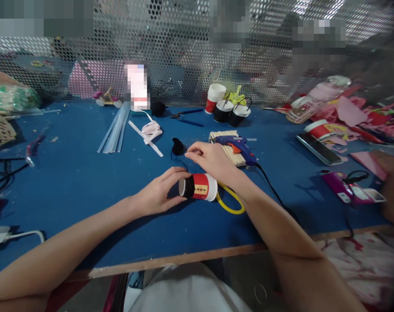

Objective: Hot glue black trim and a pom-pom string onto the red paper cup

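Cup wrap, glue gun too close
Left hand (159,195) gripped the paper cup (199,186); right hand (213,160) pinched black yarn (177,147). Glue gun (237,147) at 1 o'clock could've burned that wrist.

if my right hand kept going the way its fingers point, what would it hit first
Probably the small black ball of yarn: the right hand points left across the table, fingertips close beside it. Depth is hard to judge.
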A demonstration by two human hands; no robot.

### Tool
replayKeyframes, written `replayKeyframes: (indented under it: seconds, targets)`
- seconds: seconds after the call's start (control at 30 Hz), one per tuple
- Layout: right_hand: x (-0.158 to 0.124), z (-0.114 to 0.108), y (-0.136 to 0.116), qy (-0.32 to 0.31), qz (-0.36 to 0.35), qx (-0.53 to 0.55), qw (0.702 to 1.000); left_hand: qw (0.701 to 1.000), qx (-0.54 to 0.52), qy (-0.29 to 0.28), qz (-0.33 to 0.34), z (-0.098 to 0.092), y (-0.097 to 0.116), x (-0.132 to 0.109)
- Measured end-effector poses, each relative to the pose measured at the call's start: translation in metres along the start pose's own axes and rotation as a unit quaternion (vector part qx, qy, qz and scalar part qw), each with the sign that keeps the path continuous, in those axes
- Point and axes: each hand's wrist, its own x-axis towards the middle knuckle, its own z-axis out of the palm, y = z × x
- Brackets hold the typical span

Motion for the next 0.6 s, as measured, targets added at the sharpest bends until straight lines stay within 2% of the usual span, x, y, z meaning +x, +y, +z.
replayKeyframes:
  seconds: [0.1,0.2,0.3,0.33,0.43,0.5,0.6]
  targets:
    - [-0.002,-0.025,-0.002,0.061,0.017,-0.006,0.998,1.000,-0.006,0.005,-0.007,-0.002,-0.001,0.000]
    - [-0.006,-0.056,0.011,0.129,0.047,-0.017,0.990,1.000,0.001,0.020,-0.014,-0.003,-0.002,0.000]
    - [-0.012,-0.079,0.040,0.214,0.080,-0.128,0.965,0.999,0.015,0.030,-0.025,-0.004,-0.006,0.001]
    - [-0.015,-0.083,0.051,0.218,0.092,-0.180,0.955,0.999,0.019,0.032,-0.028,-0.004,-0.007,0.001]
    - [-0.025,-0.088,0.079,0.126,0.146,-0.243,0.950,0.998,0.018,0.039,-0.037,-0.004,-0.011,0.001]
    - [-0.029,-0.084,0.089,0.055,0.155,-0.263,0.951,0.998,0.007,0.042,-0.039,-0.002,-0.014,0.000]
    - [-0.030,-0.076,0.095,0.031,0.147,-0.302,0.941,0.998,-0.007,0.046,-0.036,-0.001,-0.016,0.000]
